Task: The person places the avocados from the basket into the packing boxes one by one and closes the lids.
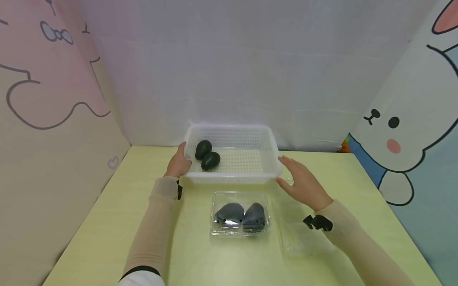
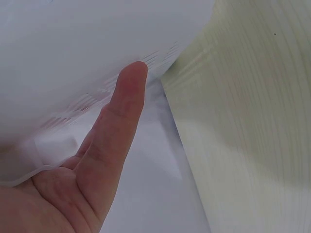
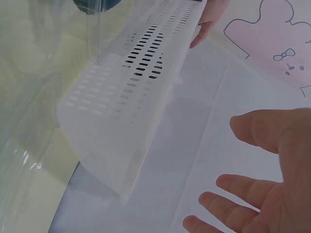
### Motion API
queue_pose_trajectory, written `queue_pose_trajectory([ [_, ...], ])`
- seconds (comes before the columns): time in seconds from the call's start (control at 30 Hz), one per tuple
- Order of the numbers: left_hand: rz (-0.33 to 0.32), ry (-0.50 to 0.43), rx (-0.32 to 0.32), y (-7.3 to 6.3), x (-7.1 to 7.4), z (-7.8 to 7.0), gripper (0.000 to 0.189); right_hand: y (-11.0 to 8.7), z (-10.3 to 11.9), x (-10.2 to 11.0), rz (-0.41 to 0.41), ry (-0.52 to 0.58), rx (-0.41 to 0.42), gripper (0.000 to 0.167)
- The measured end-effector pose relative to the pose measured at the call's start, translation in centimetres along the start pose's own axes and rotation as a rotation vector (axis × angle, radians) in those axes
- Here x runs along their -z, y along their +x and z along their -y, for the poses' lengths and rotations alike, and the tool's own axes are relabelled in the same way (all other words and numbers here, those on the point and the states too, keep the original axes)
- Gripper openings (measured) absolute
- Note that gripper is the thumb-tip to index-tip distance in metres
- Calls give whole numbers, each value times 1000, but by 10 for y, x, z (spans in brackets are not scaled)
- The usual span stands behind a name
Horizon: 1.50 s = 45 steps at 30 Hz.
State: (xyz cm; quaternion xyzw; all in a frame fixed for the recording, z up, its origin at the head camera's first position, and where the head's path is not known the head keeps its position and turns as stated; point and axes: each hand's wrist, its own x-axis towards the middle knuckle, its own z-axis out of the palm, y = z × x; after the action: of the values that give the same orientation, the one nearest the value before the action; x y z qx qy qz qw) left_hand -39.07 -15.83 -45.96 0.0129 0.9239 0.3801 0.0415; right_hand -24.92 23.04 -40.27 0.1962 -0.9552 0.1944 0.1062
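A white perforated plastic basket (image 1: 247,175) sits at the back of the table with two dark green avocados (image 1: 210,161) in its left part. My left hand (image 1: 177,162) holds the basket by its left end. In the left wrist view, a finger of the left hand (image 2: 109,141) lies extended along the basket's outer wall (image 2: 97,53). My right hand (image 1: 302,180) is beside the basket's right end, thumb and fingers spread. The right wrist view shows the right hand (image 3: 262,179) apart from the basket (image 3: 131,92), with nothing in it.
In front of the basket stands a clear plastic box (image 1: 239,195) with two dark, avocado-like fruits (image 1: 254,217) inside. Another clear plastic container (image 1: 297,242) lies to its right, partly under the right forearm. A pale wall (image 1: 232,71) rises behind the table (image 1: 214,262).
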Motion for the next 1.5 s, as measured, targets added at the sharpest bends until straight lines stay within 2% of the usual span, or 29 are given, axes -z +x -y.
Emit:
queue_pose_trajectory([
  [0.4,-4,-20,-3,0,0,2,79,29,11,-16,50,3,56,67],
  [0.97,-12,-27,30,1,1,1,79,76,23,-32,99,7,95,64],
  [1.33,-15,-25,34,-1,2,2,79,106,44,-32,146,13,127,65],
  [1.5,-9,-18,22,-4,1,-1,79,118,53,-31,173,1,116,66],
])
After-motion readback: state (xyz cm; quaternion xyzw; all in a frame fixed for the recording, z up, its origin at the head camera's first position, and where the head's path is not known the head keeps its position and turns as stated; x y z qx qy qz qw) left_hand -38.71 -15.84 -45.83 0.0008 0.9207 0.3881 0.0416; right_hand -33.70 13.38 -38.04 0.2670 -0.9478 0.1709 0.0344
